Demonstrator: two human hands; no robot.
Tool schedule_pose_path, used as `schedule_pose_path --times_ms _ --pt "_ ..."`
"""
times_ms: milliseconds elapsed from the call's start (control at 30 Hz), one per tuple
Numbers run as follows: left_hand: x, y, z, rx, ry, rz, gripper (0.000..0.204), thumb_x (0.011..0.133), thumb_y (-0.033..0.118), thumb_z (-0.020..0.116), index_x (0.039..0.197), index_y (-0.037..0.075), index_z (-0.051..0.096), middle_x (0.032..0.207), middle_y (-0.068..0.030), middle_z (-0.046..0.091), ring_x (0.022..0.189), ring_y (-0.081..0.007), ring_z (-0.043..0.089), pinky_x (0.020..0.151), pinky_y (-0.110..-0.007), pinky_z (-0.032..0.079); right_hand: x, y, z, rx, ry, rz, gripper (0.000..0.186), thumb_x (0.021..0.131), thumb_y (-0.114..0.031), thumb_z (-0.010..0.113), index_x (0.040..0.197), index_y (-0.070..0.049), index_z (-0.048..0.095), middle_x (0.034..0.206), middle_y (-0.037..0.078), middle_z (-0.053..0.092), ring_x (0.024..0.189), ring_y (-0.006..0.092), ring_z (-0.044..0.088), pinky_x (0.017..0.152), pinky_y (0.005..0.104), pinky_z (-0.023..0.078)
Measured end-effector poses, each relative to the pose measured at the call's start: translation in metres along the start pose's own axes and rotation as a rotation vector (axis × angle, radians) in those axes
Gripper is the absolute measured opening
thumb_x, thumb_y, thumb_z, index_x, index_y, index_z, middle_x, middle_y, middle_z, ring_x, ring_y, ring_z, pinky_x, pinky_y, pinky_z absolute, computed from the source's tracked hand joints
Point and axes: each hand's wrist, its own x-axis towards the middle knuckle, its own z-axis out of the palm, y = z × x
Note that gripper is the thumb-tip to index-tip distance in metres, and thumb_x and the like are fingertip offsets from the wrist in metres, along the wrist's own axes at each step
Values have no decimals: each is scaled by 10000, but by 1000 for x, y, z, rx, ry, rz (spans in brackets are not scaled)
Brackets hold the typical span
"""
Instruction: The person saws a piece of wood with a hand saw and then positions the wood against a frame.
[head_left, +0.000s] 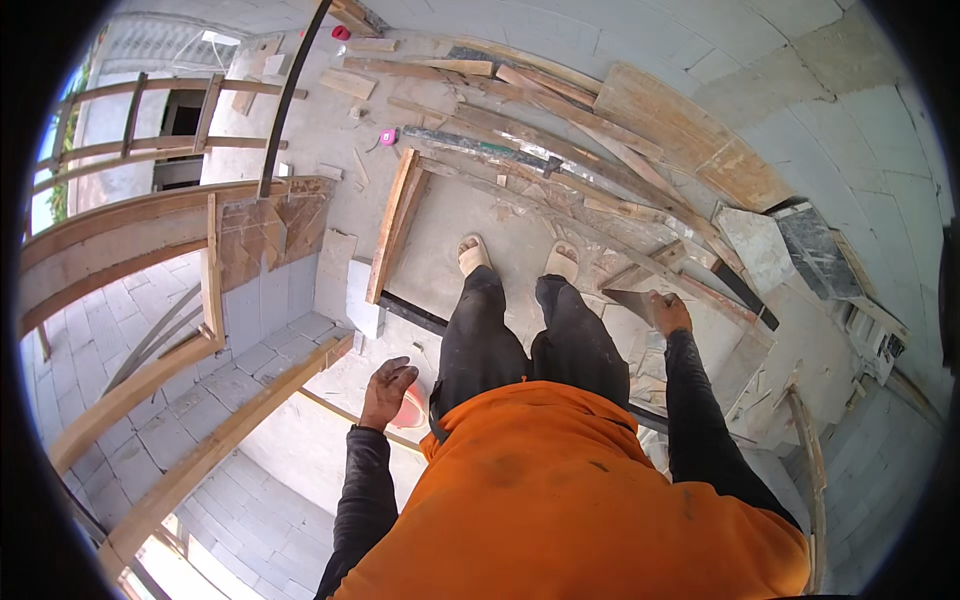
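My right hand [671,313] is closed round the handle end of a handsaw, its dark tapering blade [631,302] pointing left toward my feet. The hand covers the handle. My left hand [388,392] hangs at my left side with loosely bent fingers and nothing visible in it. Below and behind that hand, partly hidden, is a pinkish-red bucket [411,406]. Ahead of my feet, a long wooden board [560,212] stretches across the floor, meeting a shorter upright-looking timber piece [398,222] at its left end.
Long planks [540,110] and a plywood sheet [690,135] lie along the far wall. A pink tape measure [388,137] rests on the floor. At left, timber formwork [130,215] borders a drop beside block walls. Broken slabs [795,250] lean at right.
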Motion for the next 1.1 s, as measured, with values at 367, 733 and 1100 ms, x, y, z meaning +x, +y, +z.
schedule_pose_path --times_ms 367,733,1100 --pt "50 -96 -14 -238 130 -57 505 986 261 739 1317 -108 642 1126 -211 778 979 -255 764 889 -349 589 -129 -363 -5 163 -24 -759 560 947 -286 807 1406 -14 637 1062 126 756 861 217 731 822 345 572" --pt "397 -182 -29 415 477 135 772 923 329 759 1574 35 468 1645 -207 445 1586 -448 284 1274 -555 303 -43 -502 124 465 -198 -923 621 1007 -344 789 1524 -56 598 951 39 681 603 48 500 510 214 385" --pt "650 -118 -47 398 746 457 735 896 399 806 1504 103 517 1366 -187 675 1267 -416 624 1070 -520 486 94 -474 288 386 -179 -1215 590 985 -262 777 1478 23 620 1068 107 741 624 49 533 534 215 407"
